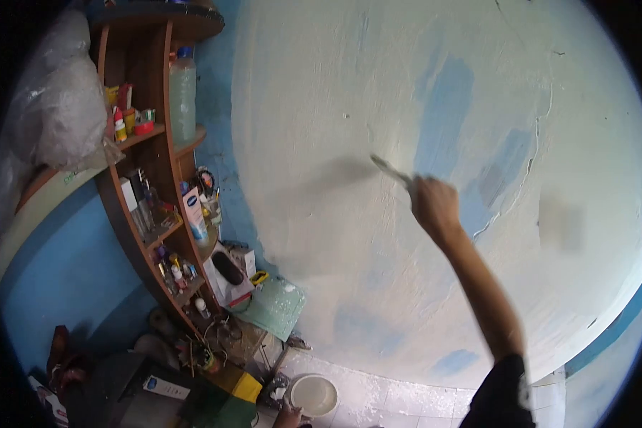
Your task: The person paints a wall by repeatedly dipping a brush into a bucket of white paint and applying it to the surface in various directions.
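My right hand (435, 207) is raised in front of the wall, fingers closed round the handle of a paintbrush (389, 169). The brush is slightly blurred and tilts up to the left, its tip at or close to the wall. Pale paint covers most of the wall (321, 214), with blue patches (446, 114) showing through. At the bottom, my left hand (289, 415) is closed on the left rim of a white bucket (334, 396). The frame's lower edge cuts that hand off, and the bucket's contents are hard to make out.
A brown wooden shelf (137, 150) with bottles and small containers stands left of the wall. Beneath it are a green plastic sheet or lid (282, 307) and a cluttered dark box (164, 389). White splatter marks the tiled floor (428, 399). A crack (531, 167) runs down the wall.
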`<control>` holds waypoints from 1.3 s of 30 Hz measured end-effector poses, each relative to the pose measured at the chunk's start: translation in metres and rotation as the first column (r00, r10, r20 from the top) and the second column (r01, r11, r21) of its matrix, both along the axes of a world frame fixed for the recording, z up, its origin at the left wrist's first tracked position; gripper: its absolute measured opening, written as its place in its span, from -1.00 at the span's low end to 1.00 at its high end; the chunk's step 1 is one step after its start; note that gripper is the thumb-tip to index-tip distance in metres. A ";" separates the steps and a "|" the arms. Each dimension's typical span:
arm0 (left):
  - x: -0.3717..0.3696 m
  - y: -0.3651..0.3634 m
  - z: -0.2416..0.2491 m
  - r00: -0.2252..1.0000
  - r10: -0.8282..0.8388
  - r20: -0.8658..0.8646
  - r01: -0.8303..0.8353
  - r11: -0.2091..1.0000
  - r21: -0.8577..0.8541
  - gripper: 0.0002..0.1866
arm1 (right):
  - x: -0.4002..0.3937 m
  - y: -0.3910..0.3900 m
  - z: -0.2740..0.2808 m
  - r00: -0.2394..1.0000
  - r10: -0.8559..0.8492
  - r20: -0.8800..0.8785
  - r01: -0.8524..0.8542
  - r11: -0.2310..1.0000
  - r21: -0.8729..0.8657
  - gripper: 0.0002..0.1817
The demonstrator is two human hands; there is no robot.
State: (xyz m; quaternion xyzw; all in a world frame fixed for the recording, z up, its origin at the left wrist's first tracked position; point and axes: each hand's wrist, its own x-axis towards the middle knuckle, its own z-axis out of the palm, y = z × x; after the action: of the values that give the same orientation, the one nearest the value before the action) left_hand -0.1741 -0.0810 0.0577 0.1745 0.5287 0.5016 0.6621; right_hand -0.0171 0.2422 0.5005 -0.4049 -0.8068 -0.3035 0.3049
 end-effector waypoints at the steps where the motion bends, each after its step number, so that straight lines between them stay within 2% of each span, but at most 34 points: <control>1: 0.003 -0.007 0.000 1.000 0.002 0.011 -0.002 1.000 -0.007 -0.35 | 0.023 -0.006 -0.035 0.998 -0.022 -0.062 0.020 0.999 -0.048 -0.80; 2: 0.006 -0.012 0.001 1.000 -0.001 0.009 0.001 1.000 -0.006 -0.35 | 0.040 -0.020 -0.070 0.982 -0.039 -0.187 0.020 0.995 -0.099 -0.78; 3: 0.007 -0.011 -0.005 0.995 0.001 -0.097 0.001 1.000 0.022 -0.33 | 0.056 -0.032 -0.108 0.948 -0.085 -0.307 0.025 0.981 -0.194 -0.73; 4: 0.006 -0.002 -0.007 0.956 -0.016 -0.293 0.038 0.997 0.069 -0.30 | 0.071 -0.049 -0.142 0.917 -0.101 -0.385 -0.017 0.957 -0.290 -0.73; 5: 0.006 0.006 -0.007 0.864 -0.027 -0.502 0.081 0.993 0.086 -0.27 | 0.087 -0.063 -0.175 0.894 -0.127 -0.430 -0.061 0.916 -0.397 -0.77; 6: 0.008 0.011 -0.012 0.768 -0.040 -0.639 0.120 0.989 0.082 -0.24 | 0.098 -0.081 -0.207 0.816 -0.234 -0.528 -0.086 0.855 -0.511 -0.76; 7: 0.004 0.015 -0.070 0.556 0.058 -0.829 0.253 0.939 0.235 -0.25 | 0.105 -0.102 -0.229 0.771 -0.304 -0.559 -0.139 0.777 -0.614 -0.75; 8: 0.006 0.022 -0.067 0.608 0.024 -0.794 0.225 0.953 0.202 -0.25 | 0.111 -0.123 -0.248 0.715 -0.387 -0.582 -0.194 0.690 -0.697 -0.74; 10: 0.009 0.038 -0.059 0.702 -0.028 -0.712 0.168 0.978 0.128 -0.26 | 0.117 -0.150 -0.272 0.718 -0.398 -0.571 -0.262 0.605 -0.752 -0.78; 12: 0.017 0.054 -0.073 0.836 0.001 -0.548 0.116 0.977 0.179 -0.25 | 0.123 -0.167 -0.276 0.720 -0.391 -0.573 -0.332 0.532 -0.779 -0.79; 14: 0.023 0.068 -0.053 0.880 0.005 -0.475 0.098 0.977 0.192 -0.26 | 0.122 -0.186 -0.272 0.746 -0.367 -0.556 -0.390 0.436 -0.811 -0.77; 15: 0.027 0.071 -0.039 0.899 0.001 -0.437 0.090 0.978 0.188 -0.26 | 0.118 -0.191 -0.263 0.846 -0.302 -0.440 -0.291 0.430 -0.855 -0.80; 16: 0.031 0.075 -0.025 0.918 -0.008 -0.397 0.085 0.981 0.177 -0.26 | 0.113 -0.194 -0.263 0.867 -0.273 -0.418 -0.295 0.395 -0.870 -0.81; 17: 0.035 0.076 -0.018 0.935 -0.014 -0.354 0.077 0.983 0.165 -0.26 | 0.108 -0.195 -0.265 0.906 -0.221 -0.362 -0.248 0.415 -0.875 -0.81; 20: 0.045 0.075 -0.036 0.863 -0.034 -0.504 0.138 0.976 0.171 -0.28 | 0.094 -0.195 -0.293 0.964 -0.122 -0.235 -0.153 0.470 -0.870 -0.79; 21: 0.049 0.075 -0.019 0.893 -0.036 -0.449 0.124 0.978 0.169 -0.26 | 0.085 -0.194 -0.298 0.976 -0.106 -0.191 -0.121 0.466 -0.876 -0.80; 23: 0.051 0.075 0.018 0.812 -0.143 -0.566 0.210 0.976 0.054 -0.25 | 0.066 -0.191 -0.322 0.987 -0.154 -0.041 0.027 0.415 -0.910 -0.83; 24: 0.053 0.073 0.016 0.797 -0.150 -0.585 0.219 0.975 0.048 -0.24 | 0.058 -0.191 -0.330 0.987 -0.154 0.035 0.095 0.402 -0.911 -0.83; 27: 0.057 0.068 0.007 0.772 -0.155 -0.617 0.227 0.973 0.040 -0.22 | 0.042 -0.186 -0.362 0.983 -0.144 0.117 0.165 0.398 -0.902 -0.83; 31: 0.059 0.065 -0.003 0.819 -0.165 -0.550 0.191 0.982 -0.011 -0.21 | 0.037 -0.184 -0.387 0.989 -0.057 0.140 0.151 0.413 -0.898 -0.82; 34: 0.060 0.063 0.003 0.722 -0.179 -0.668 0.243 0.970 0.003 -0.23 | 0.036 -0.188 -0.403 0.991 -0.071 0.115 0.135 0.503 -0.854 -0.83; 37: 0.062 0.064 0.001 0.788 -0.099 -0.607 0.196 0.976 0.096 -0.24 | 0.041 -0.190 -0.387 0.992 -0.113 0.059 0.107 0.489 -0.866 -0.82; 39: 0.063 0.065 0.009 0.809 -0.113 -0.577 0.191 0.979 0.077 -0.25 | 0.044 -0.188 -0.393 0.988 -0.113 0.107 0.147 0.465 -0.873 -0.82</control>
State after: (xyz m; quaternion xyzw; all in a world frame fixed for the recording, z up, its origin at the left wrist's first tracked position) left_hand -0.1111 -0.0157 0.0662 0.4010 0.6524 0.4056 0.4990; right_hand 0.0272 0.0538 0.1078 -0.5586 -0.8201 0.1230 0.0170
